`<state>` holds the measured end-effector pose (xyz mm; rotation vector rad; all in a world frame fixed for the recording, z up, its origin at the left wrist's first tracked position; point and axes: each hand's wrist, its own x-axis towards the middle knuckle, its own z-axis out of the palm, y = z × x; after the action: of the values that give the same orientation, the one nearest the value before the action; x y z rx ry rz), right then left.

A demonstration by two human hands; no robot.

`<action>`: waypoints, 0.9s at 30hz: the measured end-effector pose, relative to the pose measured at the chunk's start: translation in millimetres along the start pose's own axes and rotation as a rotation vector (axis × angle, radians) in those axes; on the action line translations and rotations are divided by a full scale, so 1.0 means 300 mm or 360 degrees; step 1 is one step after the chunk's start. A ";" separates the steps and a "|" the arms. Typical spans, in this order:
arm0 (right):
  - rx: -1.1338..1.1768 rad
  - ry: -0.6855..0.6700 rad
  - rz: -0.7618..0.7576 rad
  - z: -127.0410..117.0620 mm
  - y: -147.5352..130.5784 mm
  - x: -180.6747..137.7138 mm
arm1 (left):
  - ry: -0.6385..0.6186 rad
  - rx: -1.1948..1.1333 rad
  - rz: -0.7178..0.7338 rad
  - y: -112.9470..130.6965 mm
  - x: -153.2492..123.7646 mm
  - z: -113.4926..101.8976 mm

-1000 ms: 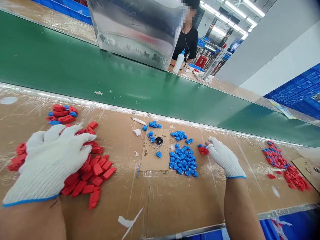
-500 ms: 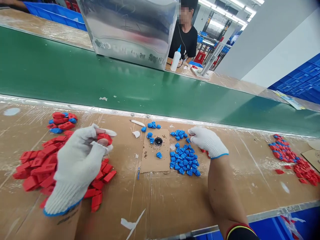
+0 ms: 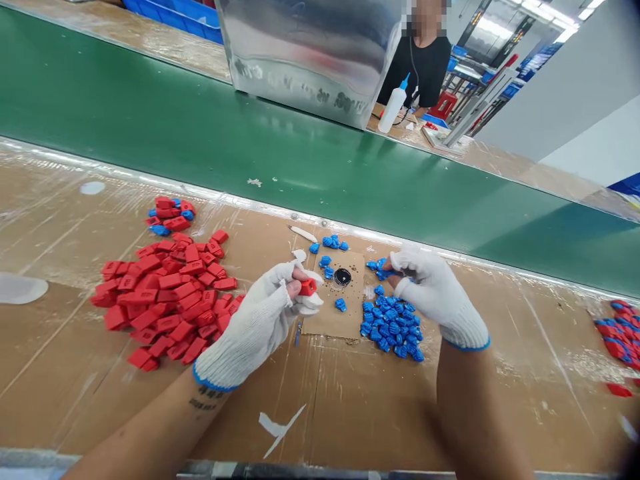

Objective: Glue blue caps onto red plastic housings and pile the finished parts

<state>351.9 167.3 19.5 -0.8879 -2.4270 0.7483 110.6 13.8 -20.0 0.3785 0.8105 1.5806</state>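
My left hand (image 3: 260,323), in a white knit glove, pinches one small red plastic piece (image 3: 308,287) between thumb and fingertips, just left of a brown card (image 3: 330,313) with a black round fixture (image 3: 343,277). A big heap of red pieces (image 3: 165,293) lies to its left. My right hand (image 3: 433,293), also gloved, is closed on a small blue piece (image 3: 384,273) above the pile of blue pieces (image 3: 390,323).
A green conveyor belt (image 3: 150,120) runs along the far side of the bench, with a shiny metal housing (image 3: 310,53) over it. A person in black stands beyond, by a white squeeze bottle (image 3: 393,110). Assembled red-and-blue parts (image 3: 170,215) lie at far left and more of them (image 3: 617,333) at the right edge.
My left hand lifted off the red heap with one red piece and moved right toward the card. My right hand left the red piece at the right and picked a blue one from the pile.
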 end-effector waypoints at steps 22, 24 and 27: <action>-0.0485 -0.0362 -0.0376 0.133 -0.063 0.088 | 0.0141 0.0070 -0.0033 0.034 0.022 -0.010; -0.0500 -0.0388 -0.0376 0.126 -0.060 0.084 | 0.0138 0.0058 -0.0028 0.035 0.021 -0.011; -0.0505 -0.0429 -0.0381 0.130 -0.054 0.083 | 0.0133 0.0060 -0.0033 0.037 0.020 -0.015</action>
<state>305.4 160.9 5.7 -0.6189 -2.8825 0.4228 98.4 18.4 -16.6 0.3317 0.9069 1.5719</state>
